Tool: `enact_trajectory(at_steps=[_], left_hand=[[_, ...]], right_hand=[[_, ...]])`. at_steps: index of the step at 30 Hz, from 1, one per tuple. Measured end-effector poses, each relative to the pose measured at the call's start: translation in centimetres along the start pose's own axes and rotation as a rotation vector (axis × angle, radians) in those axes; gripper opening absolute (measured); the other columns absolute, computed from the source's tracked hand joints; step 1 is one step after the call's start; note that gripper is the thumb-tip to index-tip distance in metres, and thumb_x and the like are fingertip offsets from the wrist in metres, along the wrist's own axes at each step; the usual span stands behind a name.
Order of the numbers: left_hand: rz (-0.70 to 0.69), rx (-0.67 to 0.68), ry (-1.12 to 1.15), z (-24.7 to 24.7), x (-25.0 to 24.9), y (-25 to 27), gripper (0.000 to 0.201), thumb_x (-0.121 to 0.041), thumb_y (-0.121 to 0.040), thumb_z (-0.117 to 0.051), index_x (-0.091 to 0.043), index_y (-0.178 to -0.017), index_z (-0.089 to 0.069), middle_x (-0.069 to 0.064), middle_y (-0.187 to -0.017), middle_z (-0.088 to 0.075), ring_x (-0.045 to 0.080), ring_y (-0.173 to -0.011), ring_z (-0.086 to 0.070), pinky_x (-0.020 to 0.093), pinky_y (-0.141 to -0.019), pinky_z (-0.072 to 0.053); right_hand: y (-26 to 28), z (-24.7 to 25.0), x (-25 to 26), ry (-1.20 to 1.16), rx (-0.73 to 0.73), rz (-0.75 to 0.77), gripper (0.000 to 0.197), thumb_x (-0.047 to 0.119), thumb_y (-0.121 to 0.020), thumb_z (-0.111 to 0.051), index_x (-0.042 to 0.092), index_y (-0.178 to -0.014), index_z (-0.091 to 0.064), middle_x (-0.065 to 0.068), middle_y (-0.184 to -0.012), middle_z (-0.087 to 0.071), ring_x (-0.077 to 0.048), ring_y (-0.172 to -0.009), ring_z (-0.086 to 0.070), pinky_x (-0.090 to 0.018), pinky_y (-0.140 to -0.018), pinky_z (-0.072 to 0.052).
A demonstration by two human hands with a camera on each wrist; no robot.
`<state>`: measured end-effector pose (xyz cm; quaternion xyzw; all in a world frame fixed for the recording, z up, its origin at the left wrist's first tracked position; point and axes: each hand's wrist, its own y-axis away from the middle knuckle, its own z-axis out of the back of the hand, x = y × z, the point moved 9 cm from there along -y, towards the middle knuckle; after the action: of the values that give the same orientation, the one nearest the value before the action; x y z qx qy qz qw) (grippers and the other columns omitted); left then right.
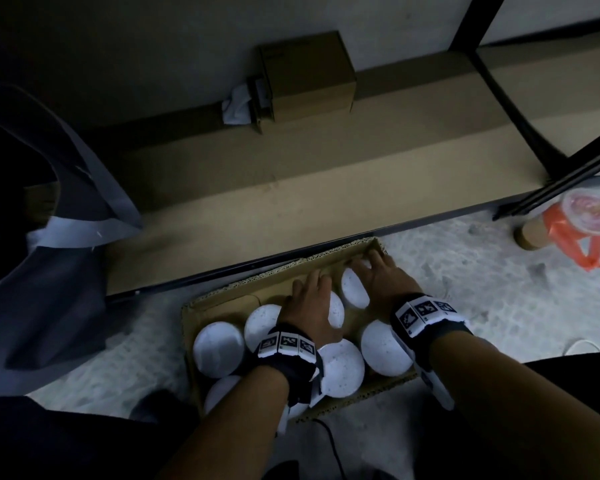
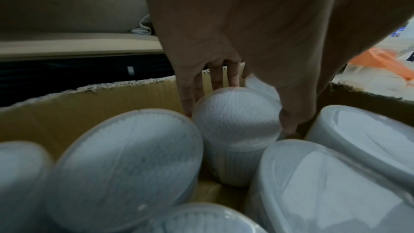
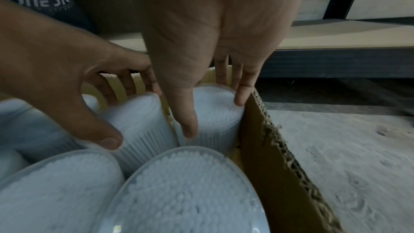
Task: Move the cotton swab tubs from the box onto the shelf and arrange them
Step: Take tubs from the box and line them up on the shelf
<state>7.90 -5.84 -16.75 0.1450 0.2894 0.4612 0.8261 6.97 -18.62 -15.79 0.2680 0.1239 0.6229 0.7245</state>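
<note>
An open cardboard box (image 1: 274, 276) stands on the floor against the low shelf (image 1: 291, 202) and holds several white cotton swab tubs (image 1: 218, 348). My left hand (image 2: 237, 112) grips one upright tub (image 2: 235, 150) in the box's back row, fingers behind it and thumb in front. My right hand (image 3: 213, 115) grips the tub (image 3: 210, 130) in the back right corner, thumb on its near side and fingers against the box wall. In the head view the left hand (image 1: 310, 299) and right hand (image 1: 374, 268) sit side by side. Both tubs stand inside the box.
A small brown carton (image 1: 309, 77) and a white rag (image 1: 236, 105) sit at the shelf's back. Black shelf uprights (image 1: 499, 84) rise at right. An orange bag with a cup (image 1: 582, 223) lies on the floor to the right. Dark fabric (image 1: 49, 254) drapes at left.
</note>
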Motion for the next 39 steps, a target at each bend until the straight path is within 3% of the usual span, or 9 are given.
enact_trajectory(at_steps=[4,7,12,16,20,27,33,39], left_hand=[[-0.003,-0.008,0.013,0.9,-0.1,0.1,0.073,-0.047,-0.066,-0.075,-0.021,-0.123,-0.038,0.000,-0.126,-0.034,0.029,-0.118,-0.039,0.045,-0.083,-0.049],[-0.011,-0.032,0.008,2.4,-0.5,0.6,0.072,-0.049,-0.062,-0.077,-0.020,-0.117,-0.039,0.001,-0.123,-0.037,0.028,-0.117,-0.042,0.045,-0.086,-0.050],[-0.013,-0.047,-0.020,5.6,-1.6,2.1,0.087,-0.056,-0.062,-0.079,-0.016,-0.128,-0.039,0.004,-0.129,-0.037,0.030,-0.119,-0.039,0.042,-0.092,-0.046],[-0.015,-0.047,-0.065,8.1,-2.5,3.7,0.090,-0.053,-0.064,-0.081,-0.015,-0.133,-0.036,0.003,-0.133,-0.035,0.031,-0.124,-0.037,0.044,-0.096,-0.045],[-0.044,-0.108,-0.116,11.2,-3.5,6.2,0.087,-0.051,-0.065,-0.079,-0.016,-0.133,-0.037,0.003,-0.131,-0.036,0.029,-0.121,-0.039,0.044,-0.094,-0.047],[-0.104,-0.231,-0.164,16.7,-5.0,10.3,0.070,-0.048,-0.062,-0.076,-0.020,-0.115,-0.041,0.000,-0.118,-0.039,0.026,-0.109,-0.043,0.041,-0.083,-0.047],[-0.200,-0.291,-0.240,21.3,-6.3,14.0,0.075,-0.055,-0.062,-0.073,-0.022,-0.124,-0.045,-0.001,-0.118,-0.042,0.023,-0.107,-0.042,0.039,-0.085,-0.047],[-0.239,-0.411,-0.305,25.9,-7.3,17.8,0.076,-0.058,-0.062,-0.069,-0.024,-0.126,-0.047,-0.003,-0.117,-0.042,0.022,-0.107,-0.041,0.035,-0.087,-0.043]], right_hand=[[0.6,0.6,0.0,-0.011,0.040,-0.010,0.088,0.023,-0.077,-0.072,0.030,-0.148,-0.022,-0.006,-0.147,-0.018,-0.030,-0.134,-0.028,-0.042,-0.102,-0.045],[1.2,1.8,0.5,0.003,0.031,-0.010,0.091,0.030,-0.074,-0.075,0.032,-0.148,-0.022,-0.006,-0.150,-0.017,-0.030,-0.136,-0.025,-0.043,-0.103,-0.043],[3.0,4.5,1.5,0.056,-0.035,0.015,0.092,0.032,-0.072,-0.076,0.030,-0.149,-0.024,-0.008,-0.151,-0.019,-0.032,-0.136,-0.025,-0.044,-0.101,-0.044],[5.0,7.6,3.0,0.079,-0.070,0.044,0.090,0.036,-0.072,-0.074,0.029,-0.148,-0.025,-0.009,-0.145,-0.025,-0.034,-0.132,-0.030,-0.047,-0.101,-0.044],[7.6,10.8,4.2,0.126,-0.102,0.067,0.092,0.036,-0.069,-0.076,0.030,-0.146,-0.027,-0.010,-0.139,-0.030,-0.034,-0.124,-0.036,-0.046,-0.097,-0.045],[12.0,16.1,5.9,0.129,-0.221,0.118,0.088,0.047,-0.064,-0.077,0.034,-0.138,-0.032,-0.006,-0.129,-0.035,-0.030,-0.115,-0.041,-0.044,-0.091,-0.048],[16.0,20.6,6.8,0.090,-0.273,0.158,0.092,0.050,-0.065,-0.077,0.034,-0.143,-0.030,-0.005,-0.132,-0.034,-0.030,-0.120,-0.037,-0.044,-0.093,-0.046],[20.3,24.9,7.9,0.041,-0.376,0.212,0.088,0.058,-0.064,-0.071,0.039,-0.141,-0.033,-0.001,-0.128,-0.038,-0.023,-0.116,-0.036,-0.039,-0.095,-0.042]])
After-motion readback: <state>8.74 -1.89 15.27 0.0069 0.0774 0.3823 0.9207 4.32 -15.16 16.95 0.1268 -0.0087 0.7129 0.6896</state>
